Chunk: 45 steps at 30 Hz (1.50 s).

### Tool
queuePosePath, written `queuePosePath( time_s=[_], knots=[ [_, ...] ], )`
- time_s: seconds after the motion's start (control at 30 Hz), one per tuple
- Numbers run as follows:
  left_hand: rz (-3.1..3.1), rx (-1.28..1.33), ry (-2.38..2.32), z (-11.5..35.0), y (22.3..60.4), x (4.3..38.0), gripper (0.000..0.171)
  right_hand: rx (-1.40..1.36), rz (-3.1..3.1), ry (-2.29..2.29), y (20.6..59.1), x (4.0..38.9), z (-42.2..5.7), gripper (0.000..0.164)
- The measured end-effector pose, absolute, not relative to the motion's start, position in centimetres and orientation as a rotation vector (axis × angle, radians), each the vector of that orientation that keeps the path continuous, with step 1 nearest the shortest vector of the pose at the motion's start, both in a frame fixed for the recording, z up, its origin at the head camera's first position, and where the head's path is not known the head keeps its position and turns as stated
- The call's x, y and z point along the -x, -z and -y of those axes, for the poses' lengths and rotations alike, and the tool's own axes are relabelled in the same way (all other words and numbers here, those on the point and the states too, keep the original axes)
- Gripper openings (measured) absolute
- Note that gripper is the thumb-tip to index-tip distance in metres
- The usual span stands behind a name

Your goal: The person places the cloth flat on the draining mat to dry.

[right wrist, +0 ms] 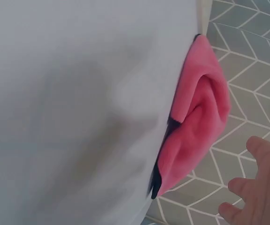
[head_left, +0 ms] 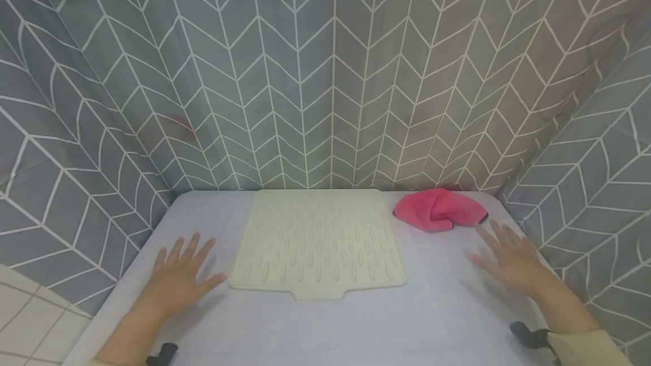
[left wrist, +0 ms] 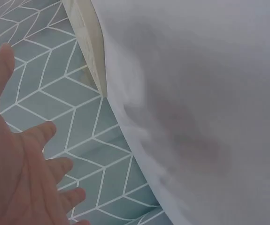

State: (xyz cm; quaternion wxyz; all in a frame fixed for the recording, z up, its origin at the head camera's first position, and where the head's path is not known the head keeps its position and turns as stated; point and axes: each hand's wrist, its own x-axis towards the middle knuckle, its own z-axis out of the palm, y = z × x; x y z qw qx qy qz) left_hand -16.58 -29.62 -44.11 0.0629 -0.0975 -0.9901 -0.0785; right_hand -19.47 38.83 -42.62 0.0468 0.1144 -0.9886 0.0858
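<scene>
A cream mat [head_left: 317, 242] with raised oval ridges and a short tab at its front lies flat on the white-covered table. To its right, near the back edge, a crumpled pink cloth [head_left: 432, 209] with dark edging rests on the table; the right wrist view shows the cloth [right wrist: 196, 112] too. My left hand [head_left: 175, 281] hovers left of the mat, fingers spread, holding nothing. My right hand [head_left: 516, 258], also spread and holding nothing, is in front of the cloth and apart from it. Shadows fall on the table beneath both hands.
Grey curtains [head_left: 315, 72] with white chevron lines stand behind the table and along both sides. White tiles [head_left: 35, 315] show at the lower left. The white tablecloth [head_left: 376, 332] extends in front of the mat. A dark strap piece [head_left: 529, 336] sits at the right wrist.
</scene>
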Motion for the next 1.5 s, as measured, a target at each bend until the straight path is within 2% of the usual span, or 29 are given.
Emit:
queuePosePath(
  time_s=[0.6,0.97,1.5],
  knots=[
    [3.041,0.284,0.352,27.4,45.7,18.2,0.091,-0.354,3.011,-0.409,41.8,21.6,-35.7,0.077],
    [3.118,0.307,0.427,26.2,45.1,18.9,0.091,-0.379,2.958,-0.440,42.4,23.8,-35.6,0.074],
    [3.283,0.249,0.527,25.9,45.5,19.9,0.108,-0.257,2.899,-0.714,41.5,27.0,-33.9,0.072]
  ],
)
